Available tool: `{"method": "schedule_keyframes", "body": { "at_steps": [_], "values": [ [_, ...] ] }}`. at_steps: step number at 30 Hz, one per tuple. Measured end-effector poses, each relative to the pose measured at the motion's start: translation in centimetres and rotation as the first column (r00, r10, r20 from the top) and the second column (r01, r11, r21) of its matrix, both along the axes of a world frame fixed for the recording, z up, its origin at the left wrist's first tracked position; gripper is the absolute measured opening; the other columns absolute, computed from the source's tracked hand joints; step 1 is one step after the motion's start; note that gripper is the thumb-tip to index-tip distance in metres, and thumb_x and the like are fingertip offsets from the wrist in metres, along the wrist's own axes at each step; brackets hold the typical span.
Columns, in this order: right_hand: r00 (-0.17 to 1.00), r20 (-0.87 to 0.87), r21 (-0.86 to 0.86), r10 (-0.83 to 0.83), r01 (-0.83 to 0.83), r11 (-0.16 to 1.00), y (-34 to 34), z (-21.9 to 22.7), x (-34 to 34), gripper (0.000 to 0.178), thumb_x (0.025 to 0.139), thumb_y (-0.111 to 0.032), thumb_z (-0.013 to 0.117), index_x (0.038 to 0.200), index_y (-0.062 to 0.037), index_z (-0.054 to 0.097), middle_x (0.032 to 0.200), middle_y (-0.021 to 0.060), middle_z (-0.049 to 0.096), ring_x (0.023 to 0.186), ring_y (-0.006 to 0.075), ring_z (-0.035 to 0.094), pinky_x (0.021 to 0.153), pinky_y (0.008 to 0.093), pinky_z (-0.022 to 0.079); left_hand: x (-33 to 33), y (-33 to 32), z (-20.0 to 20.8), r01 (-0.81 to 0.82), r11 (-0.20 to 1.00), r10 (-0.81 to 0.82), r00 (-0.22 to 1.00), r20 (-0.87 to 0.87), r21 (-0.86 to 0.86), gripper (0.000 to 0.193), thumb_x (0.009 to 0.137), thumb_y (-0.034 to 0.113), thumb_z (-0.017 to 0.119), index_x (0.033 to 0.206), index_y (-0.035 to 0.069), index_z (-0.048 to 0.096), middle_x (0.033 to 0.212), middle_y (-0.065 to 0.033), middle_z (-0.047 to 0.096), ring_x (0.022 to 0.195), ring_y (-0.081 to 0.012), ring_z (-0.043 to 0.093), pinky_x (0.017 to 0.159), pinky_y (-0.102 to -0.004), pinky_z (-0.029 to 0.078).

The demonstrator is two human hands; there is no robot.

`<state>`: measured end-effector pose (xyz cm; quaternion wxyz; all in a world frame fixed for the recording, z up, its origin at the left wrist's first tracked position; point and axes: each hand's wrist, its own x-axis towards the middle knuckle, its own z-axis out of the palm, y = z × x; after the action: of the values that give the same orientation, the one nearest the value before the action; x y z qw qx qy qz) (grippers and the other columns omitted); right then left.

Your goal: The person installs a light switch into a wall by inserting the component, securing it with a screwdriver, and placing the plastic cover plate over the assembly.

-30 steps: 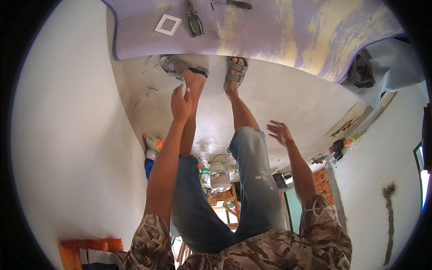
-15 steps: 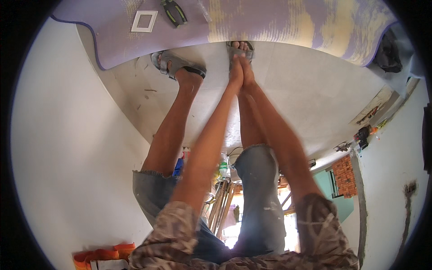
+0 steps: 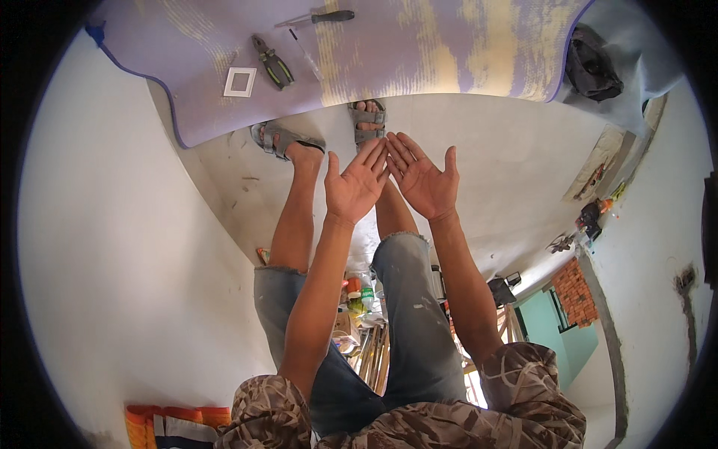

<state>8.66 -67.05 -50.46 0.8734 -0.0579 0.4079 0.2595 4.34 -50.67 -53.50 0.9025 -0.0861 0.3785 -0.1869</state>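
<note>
Empty and unclenched, the left hand and right hand are facing palm-up side by side; black-and-green pliers, a screwdriver and a white frame are lying beyond on a purple mat.

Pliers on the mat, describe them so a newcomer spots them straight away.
Find the purple and cream mat across the top of the view. On its left part lies a white square frame, with the pliers just to its right. Unlike the screwdriver farther up and right, they have two green-striped handles.
</note>
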Motion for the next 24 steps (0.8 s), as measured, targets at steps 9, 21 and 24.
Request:
{"method": "schedule_keyframes", "body": {
  "at_steps": [9,21,24],
  "values": [
    [0.997,0.073,0.022,0.006,-0.007,1.0,2.2,2.0,1.9,0.097,0.091,-0.079,0.022,0.155,-0.006,0.018,0.159,0.0206,0.019,0.146,0.0309,0.021,0.118,0.0459,0.022,2.4,-0.4,5.9,-0.051,-0.333,-0.76,0.606,-0.236,0.942,0.044,0.093,0.015,0.059,0.137,0.011,0.054,0.136,-0.0139,0.052,0.124,-0.0333,0.05,0.104,-0.044,0.041],
    [0.98,-0.055,-0.086,0.19,-0.195,0.977,2.8,1.0,-0.4,0.095,0.091,-0.077,0.022,0.157,-0.0097,0.006,0.16,0.0212,0.017,0.149,0.0323,0.015,0.119,0.0484,0.017,0.0,-0.8,9.3,0.026,-0.424,-0.848,0.339,-0.407,0.905,0.03,0.087,0.017,0.062,0.115,0.012,0.07,0.134,-0.0194,0.05,0.124,-0.0384,0.048,0.102,-0.0463,0.042],
    [0.838,-0.215,-0.401,0.502,-0.545,0.737,1.1,-1.2,-3.5,0.095,0.093,-0.074,0.029,0.157,-0.0074,0.007,0.159,0.0238,0.016,0.149,0.0347,0.013,0.118,0.05,0.021,-4.0,0.8,9.7,0.12,-0.447,-0.866,0.19,-0.463,0.886,0.024,0.085,0.024,0.066,0.104,0.01,0.073,0.136,-0.0191,0.05,0.129,-0.0383,0.045,0.103,-0.0492,0.04]
  ]
}}
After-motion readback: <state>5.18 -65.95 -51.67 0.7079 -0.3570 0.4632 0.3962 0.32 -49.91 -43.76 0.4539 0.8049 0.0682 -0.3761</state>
